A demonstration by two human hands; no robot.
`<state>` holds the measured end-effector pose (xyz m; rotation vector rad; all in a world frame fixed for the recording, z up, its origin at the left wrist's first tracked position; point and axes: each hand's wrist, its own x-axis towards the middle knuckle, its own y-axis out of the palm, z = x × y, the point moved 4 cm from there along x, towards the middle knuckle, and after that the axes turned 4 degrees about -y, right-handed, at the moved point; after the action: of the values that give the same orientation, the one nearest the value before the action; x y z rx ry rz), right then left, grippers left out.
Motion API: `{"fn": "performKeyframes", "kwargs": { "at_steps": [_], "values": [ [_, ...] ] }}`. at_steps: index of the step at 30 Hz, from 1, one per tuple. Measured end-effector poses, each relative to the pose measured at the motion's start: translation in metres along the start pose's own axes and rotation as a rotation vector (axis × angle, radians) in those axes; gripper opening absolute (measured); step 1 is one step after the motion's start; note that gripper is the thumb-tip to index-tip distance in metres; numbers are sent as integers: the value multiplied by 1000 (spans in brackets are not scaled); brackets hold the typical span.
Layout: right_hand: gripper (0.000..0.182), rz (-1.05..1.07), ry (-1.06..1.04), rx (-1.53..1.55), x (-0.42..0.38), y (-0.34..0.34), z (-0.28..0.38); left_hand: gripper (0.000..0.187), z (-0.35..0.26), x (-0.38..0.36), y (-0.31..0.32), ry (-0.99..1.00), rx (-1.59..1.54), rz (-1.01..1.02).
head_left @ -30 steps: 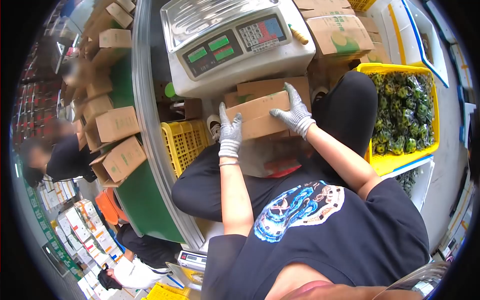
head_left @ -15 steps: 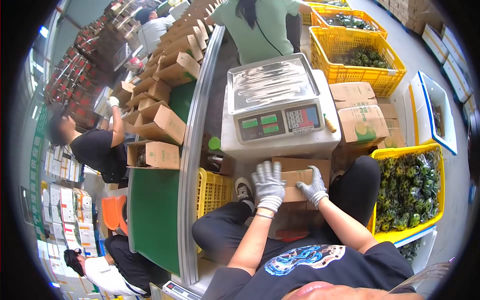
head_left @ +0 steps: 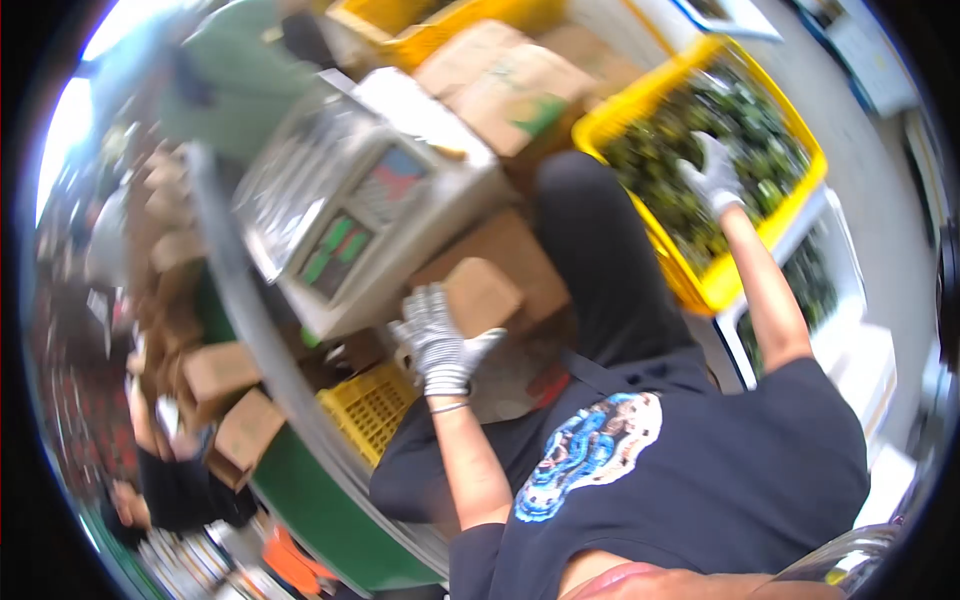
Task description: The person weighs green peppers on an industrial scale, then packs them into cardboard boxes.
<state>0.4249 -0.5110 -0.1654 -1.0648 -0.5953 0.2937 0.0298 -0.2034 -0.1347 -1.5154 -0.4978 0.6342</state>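
Note:
My left hand (head_left: pixel 438 345), in a striped grey glove, rests with spread fingers at the near left side of a small cardboard box (head_left: pixel 482 296), which stands between my legs below the scale. My right hand (head_left: pixel 714 175), gloved too, is over the yellow crate (head_left: pixel 815 165) at my right, its fingers apart above the bagged dark green produce (head_left: pixel 755 130). Nothing shows between its fingers. The picture is blurred by motion.
The scale (head_left: pixel 330 190) stands on a white block ahead. Printed cartons (head_left: pixel 505 85) lie beyond my knee. At the left runs a green conveyor (head_left: pixel 330 510) with open boxes (head_left: pixel 245 435). Co-workers are at the left and upper left. A smaller yellow crate (head_left: pixel 370 410) is beside the conveyor.
My right hand has left the small box and moved right over the yellow crate. My left hand stays by the box. The whole view has turned toward the right.

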Motion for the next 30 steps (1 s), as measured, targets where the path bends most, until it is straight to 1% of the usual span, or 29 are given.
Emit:
{"fn": "performKeyframes", "kwargs": {
  "at_steps": [1,2,3,4,5,6,7,8,9,10,11,12,14,16,17,18,19,21,22,23,24,26,27,30],
  "values": [
    [75,109,161,-227,-28,19,-56,119,-6,-2,2,3,63,51],
    [91,308,408,-191,-57,27,-91,120,-17,-3,-8,-21,99,153],
    [106,432,499,-153,-76,34,-105,117,-15,-2,3,-13,129,91],
    [115,492,492,-205,-100,50,-117,115,-13,-1,11,-13,161,41],
    [119,649,547,-196,-108,57,-108,112,-17,3,8,-15,122,65],
    [121,686,645,-103,-111,59,-95,110,-23,6,-1,-21,90,83],
    [120,628,728,-71,-102,57,-85,107,-23,7,-7,-29,64,106],
    [120,568,814,-36,-94,55,-79,105,-18,8,-7,-33,-43,94],
    [118,603,864,-55,-85,53,-78,102,-10,11,-6,-34,-149,79],
    [114,591,792,-143,-81,62,-81,99,0,5,-3,-42,-256,35],
    [111,615,761,-169,-73,60,-85,91,4,10,-16,-33,-482,7],
    [108,629,721,-192,-66,57,-90,78,22,4,-10,-51,-672,-139],
    [89,662,708,-215,-64,70,-94,65,42,-15,2,-328,-1359,-5],
    [76,741,671,-299,-65,81,-99,61,85,-42,55,-501,-1782,-116],
    [74,730,642,-277,-65,89,-102,62,74,-51,58,-467,-1896,-111],
    [72,756,635,-275,-61,95,-109,63,56,-46,61,-466,-2002,-63],
    [70,775,622,-271,-57,98,-111,65,30,-41,64,-458,-2111,-25],
    [68,882,520,-265,-44,95,-108,67,-29,-33,74,-437,-2342,43],
    [67,937,467,-259,-38,92,-103,68,-44,-32,76,-419,-2454,73],
    [69,1026,485,-211,-33,91,-99,69,-59,-31,78,-405,-2564,107],
    [70,986,458,-258,-35,95,-91,70,-65,-37,85,-375,-2633,134],
    [73,965,455,-367,-44,103,-83,73,-78,-39,93,-399,-2677,199],
    [74,963,447,-357,-50,108,-80,74,-81,-38,94,-418,-2674,224],
    [73,960,577,-304,-51,115,-83,78,-90,-41,96,-444,-2674,272]
  ]
}}
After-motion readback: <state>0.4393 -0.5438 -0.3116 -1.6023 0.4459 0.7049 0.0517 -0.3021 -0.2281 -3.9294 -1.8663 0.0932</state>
